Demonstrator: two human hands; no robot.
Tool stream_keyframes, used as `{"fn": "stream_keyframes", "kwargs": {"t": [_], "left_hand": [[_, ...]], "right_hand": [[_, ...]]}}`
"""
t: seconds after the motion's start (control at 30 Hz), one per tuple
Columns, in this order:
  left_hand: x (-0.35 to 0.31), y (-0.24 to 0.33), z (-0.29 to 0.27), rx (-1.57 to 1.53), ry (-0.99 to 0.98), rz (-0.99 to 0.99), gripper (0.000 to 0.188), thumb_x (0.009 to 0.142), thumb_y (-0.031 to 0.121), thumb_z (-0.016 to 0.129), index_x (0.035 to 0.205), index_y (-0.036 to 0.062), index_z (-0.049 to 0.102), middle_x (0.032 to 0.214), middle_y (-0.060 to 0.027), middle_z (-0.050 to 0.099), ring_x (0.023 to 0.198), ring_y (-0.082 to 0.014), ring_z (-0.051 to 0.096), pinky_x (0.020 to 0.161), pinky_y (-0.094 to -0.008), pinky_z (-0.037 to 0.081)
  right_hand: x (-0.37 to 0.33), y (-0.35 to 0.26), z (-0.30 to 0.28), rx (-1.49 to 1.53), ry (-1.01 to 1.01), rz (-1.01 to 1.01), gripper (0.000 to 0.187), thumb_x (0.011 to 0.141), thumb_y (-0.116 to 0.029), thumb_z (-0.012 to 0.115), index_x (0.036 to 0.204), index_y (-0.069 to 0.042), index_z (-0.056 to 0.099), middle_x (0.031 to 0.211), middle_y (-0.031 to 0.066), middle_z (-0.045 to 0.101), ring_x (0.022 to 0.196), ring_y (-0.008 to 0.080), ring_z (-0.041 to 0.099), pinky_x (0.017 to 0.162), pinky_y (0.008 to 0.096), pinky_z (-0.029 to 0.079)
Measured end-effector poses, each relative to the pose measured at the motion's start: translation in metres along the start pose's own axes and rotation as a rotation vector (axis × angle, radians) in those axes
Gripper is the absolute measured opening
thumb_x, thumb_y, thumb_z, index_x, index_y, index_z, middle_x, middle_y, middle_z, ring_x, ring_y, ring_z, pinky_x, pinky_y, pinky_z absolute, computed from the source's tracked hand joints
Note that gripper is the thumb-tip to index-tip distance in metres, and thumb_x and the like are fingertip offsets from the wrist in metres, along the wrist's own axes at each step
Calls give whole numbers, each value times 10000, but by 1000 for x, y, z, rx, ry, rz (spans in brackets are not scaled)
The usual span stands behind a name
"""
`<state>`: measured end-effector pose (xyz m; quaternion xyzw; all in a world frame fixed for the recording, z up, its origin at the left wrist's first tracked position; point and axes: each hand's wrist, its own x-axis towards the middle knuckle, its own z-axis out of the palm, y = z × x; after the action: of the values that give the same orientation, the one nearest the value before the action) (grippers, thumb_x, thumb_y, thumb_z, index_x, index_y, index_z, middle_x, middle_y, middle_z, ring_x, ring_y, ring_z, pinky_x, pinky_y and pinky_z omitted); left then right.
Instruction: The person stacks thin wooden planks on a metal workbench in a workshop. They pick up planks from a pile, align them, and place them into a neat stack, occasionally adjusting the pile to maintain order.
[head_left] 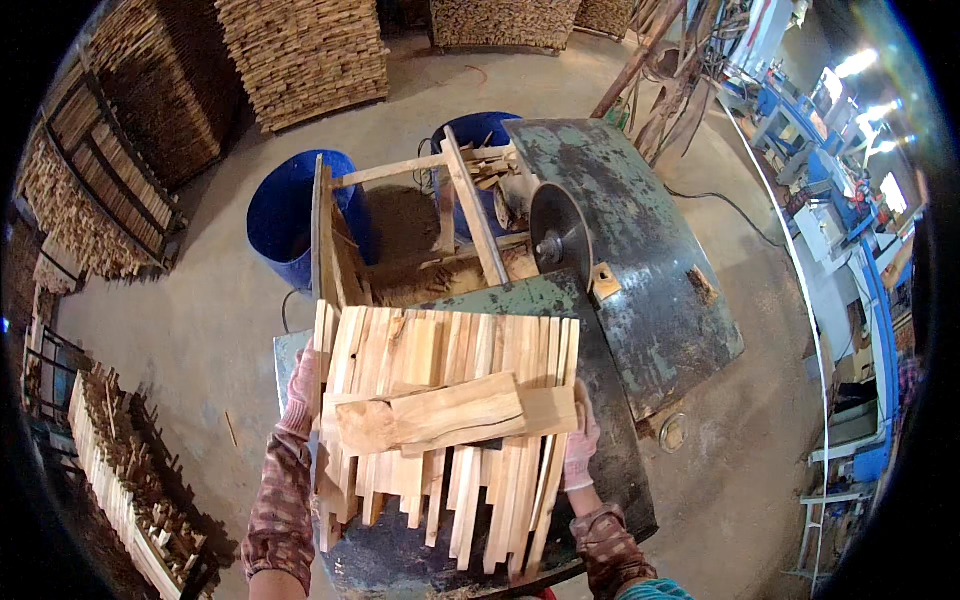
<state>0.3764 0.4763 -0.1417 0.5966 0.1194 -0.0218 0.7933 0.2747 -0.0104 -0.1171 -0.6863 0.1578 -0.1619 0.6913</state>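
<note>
A wide row of pale wooden strips [470,345] lies in front of me on the dark metal saw table [625,480], its near ends uneven. Two shorter boards [440,412] rest crosswise on top, one with a dark knot. My left hand [300,395], in a pinkish glove, grips the row's left edge. At the right edge my right hand [581,445], also gloved, presses in from the side. Between them the strips are squeezed together; most fingers are hidden behind the wood. Beyond the strips a round saw blade [560,230] stands upright from the table.
A small wooden block [604,281] lies beside the blade. A wooden frame [470,205] and two blue barrels [275,215] stand behind the table; offcuts fill the farther one. Stacked wood [300,60] lines the back and left. Blue machinery [870,340] runs along the right.
</note>
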Motion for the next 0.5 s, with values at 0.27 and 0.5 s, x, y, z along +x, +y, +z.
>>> {"fn": "stream_keyframes", "kwargs": {"t": [0.27, 0.5], "left_hand": [[-8, 42, 9, -47, -150, -42, 673, 1123, 497, 359, 1595, 18, 361, 1581, -117, 451, 1433, -207, 433, 1216, -363, 309], [-48, 72, -33, -36, 102, -220, 639, 1117, 483, 395, 1571, 35, 422, 1540, -112, 508, 1381, -213, 498, 1179, -349, 369]], "right_hand": [[0, 61, -9, 580, -79, 449, 556, 1109, -277, 436, 1622, -89, 335, 1588, 93, 458, 1387, 228, 521, 1143, 388, 468], [-3, -4, 57, 431, -315, 448, 634, 1078, -429, 533, 1603, -103, 389, 1543, 55, 513, 1362, 187, 532, 1128, 352, 458]]}}
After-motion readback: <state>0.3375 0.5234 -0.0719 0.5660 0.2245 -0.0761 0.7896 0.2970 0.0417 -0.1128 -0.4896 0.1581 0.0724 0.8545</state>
